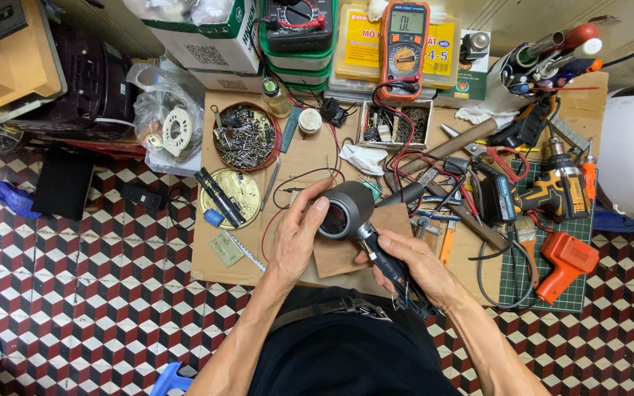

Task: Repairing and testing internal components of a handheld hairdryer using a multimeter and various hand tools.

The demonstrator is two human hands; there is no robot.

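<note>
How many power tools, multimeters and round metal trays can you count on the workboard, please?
Power tools: 2, a cordless drill and an orange soldering gun.
Multimeters: 2, one orange, one dark.
Round metal trays: 2, one of screws, one brass-coloured.
Total: 6

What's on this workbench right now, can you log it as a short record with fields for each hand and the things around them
left hand: left hand cups the open end of a dark grey hair dryer
right hand: right hand grips the dryer's handle
support: wooden board on a checkered tile floor
nearby left: round tin of screws, gold lid
nearby right: hammer, cordless drill, orange tool
at back: orange multimeter
</note>
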